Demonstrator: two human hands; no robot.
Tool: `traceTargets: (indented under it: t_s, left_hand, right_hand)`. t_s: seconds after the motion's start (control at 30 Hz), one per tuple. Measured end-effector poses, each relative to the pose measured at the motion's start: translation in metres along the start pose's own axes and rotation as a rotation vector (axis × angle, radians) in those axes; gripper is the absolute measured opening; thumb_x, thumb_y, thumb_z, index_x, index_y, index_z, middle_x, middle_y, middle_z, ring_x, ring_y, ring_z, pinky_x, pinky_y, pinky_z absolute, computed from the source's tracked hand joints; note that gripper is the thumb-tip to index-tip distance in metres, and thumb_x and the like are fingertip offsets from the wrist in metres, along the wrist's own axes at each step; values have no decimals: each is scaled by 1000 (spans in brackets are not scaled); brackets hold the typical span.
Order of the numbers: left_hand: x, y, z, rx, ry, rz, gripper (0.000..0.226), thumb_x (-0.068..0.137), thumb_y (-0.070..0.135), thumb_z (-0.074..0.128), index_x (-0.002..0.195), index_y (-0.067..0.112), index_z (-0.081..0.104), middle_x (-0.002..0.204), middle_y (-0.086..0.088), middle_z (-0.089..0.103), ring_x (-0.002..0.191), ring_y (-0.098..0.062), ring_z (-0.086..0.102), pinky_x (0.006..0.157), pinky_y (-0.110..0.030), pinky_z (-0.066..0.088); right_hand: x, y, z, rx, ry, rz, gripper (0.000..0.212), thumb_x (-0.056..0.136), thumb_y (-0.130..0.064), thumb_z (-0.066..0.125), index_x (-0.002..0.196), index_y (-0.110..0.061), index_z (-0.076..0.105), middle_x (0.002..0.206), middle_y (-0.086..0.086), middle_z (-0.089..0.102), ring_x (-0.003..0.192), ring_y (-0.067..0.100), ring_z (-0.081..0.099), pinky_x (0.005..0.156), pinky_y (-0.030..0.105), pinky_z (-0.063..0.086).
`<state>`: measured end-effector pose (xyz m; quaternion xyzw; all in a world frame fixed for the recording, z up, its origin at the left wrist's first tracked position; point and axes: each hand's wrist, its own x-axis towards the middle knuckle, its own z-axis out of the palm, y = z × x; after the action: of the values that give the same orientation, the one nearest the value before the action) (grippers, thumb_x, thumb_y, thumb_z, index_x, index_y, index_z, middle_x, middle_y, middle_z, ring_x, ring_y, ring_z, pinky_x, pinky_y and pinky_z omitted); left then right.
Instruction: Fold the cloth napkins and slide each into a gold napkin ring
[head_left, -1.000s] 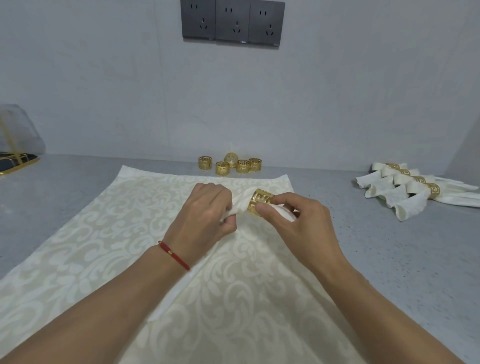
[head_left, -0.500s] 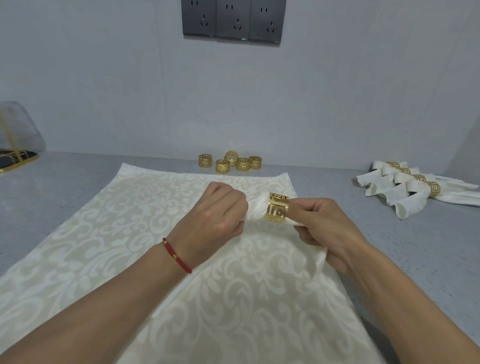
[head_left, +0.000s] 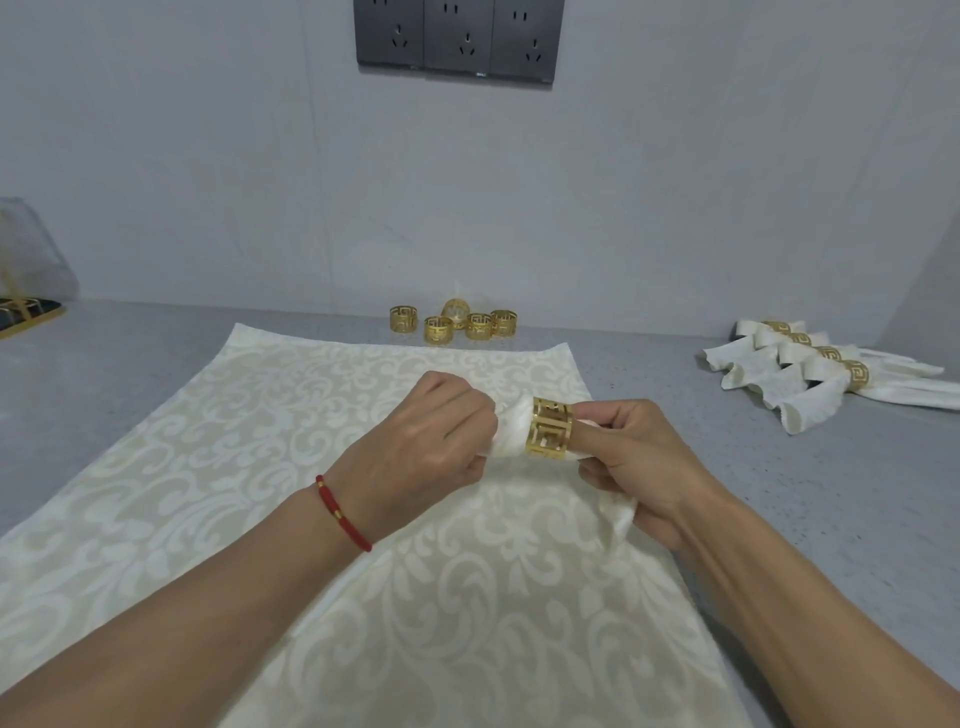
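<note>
Grey speckled countertop (head_left: 779, 519) carries everything you are working with, and spread across its middle, running from the near edge toward the back wall, is the cream damask cloth (head_left: 260, 467), laid flat so you have a clean surface to work over. At the right side of the countertop, toward its back edge, lies the row of finished napkins (head_left: 789, 384), each already cinched in a gold band and fanned one against the next, seemingly parked out of your working space. At the back edge, just beyond the damask cloth's far hem, waits the cluster of spare gold rings (head_left: 457, 325), grouped close together within reach for the napkins to come. Above the middle of the cloth, you hold the current white napkin (head_left: 511, 431) raised between both fists: your left hand (head_left: 421, 441), a red cord bracelet (head_left: 343, 514) at its wrist, is curled tight around the gathered end, apparently to keep the folds bunched narrow enough to pass. Your right hand (head_left: 639, 467) grips the napkin's other side, its trailing corner hanging from the palm, with the thumb pressed against the gold napkin ring (head_left: 550, 428), which sits on the napkin between your two hands. Judging from that, the band is partly along the fabric and needs centring before this piece joins the finished row.
</note>
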<state>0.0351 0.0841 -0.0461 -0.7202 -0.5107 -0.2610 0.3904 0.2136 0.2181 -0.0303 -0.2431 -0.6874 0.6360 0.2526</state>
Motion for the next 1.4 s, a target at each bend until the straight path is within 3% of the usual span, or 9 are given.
traceTargets:
  t_s: [0.17,0.27,0.33,0.43,0.73,1.07,1.13,1.27,1.4]
  left_hand:
    - [-1,-3,-6,-357,-233,-466,40,67,15,73,95,20,46,90,5,53,77,-20,49,64,-36,45]
    - [4,-2,-13,-515,-341,-597,77,70,51,79,133,36,39,116,23,52,108,-6,51,89,-24,43]
    - [11,2,-12,-633,-359,-650,66,75,61,74,133,42,49,117,24,59,113,-3,52,94,-25,43]
    - [15,2,-10,-797,-339,-741,36,81,49,75,112,33,69,105,14,70,97,-5,62,85,-26,49]
    - [12,-6,-20,-1076,-260,-897,34,82,42,75,106,19,73,107,-2,75,105,-23,68,100,-52,50]
    - [5,-19,-27,-1125,-263,-960,36,79,26,82,110,17,66,113,-2,70,102,-14,66,89,-32,51]
    - [2,-19,-25,-1059,-266,-950,37,76,26,84,108,21,66,109,-2,68,90,-9,64,83,-31,50]
    - [4,-13,-19,-984,-246,-988,43,73,15,88,108,22,65,104,4,65,80,-4,64,73,-22,50]
    - [8,-7,-19,-1074,-214,-993,45,75,26,86,116,26,66,112,1,67,96,-15,69,85,-27,56]
  right_hand:
    - [0,1,7,71,78,-24,9,82,-6,82,89,-2,81,53,-5,31,49,12,17,50,29,15]
    - [-2,-1,15,-4,64,-76,10,80,-8,84,88,-3,81,54,-3,47,42,8,27,43,19,25]
    - [-6,-3,20,-20,30,-116,9,83,-2,80,91,3,79,49,-11,56,35,3,42,41,10,32]
    - [-8,-2,23,-16,12,-129,10,85,3,76,94,6,77,46,-12,57,35,0,48,41,8,35]
    - [-7,-2,19,45,66,-155,13,80,-14,84,90,-6,82,46,-11,50,47,13,20,44,20,27]
    - [-4,-5,11,48,192,-155,22,71,-27,88,89,-15,84,62,4,50,55,17,30,51,18,36]
    - [-6,-6,8,-85,171,-192,15,80,-30,84,89,-18,83,60,-14,61,50,6,45,54,16,39]
    - [-8,-6,-3,-1003,222,-456,40,93,-66,53,110,-36,74,97,-22,71,94,-2,59,86,28,45]
    - [-8,-6,11,-735,171,-421,27,100,-48,55,90,-27,67,75,-9,67,66,9,58,62,28,43]
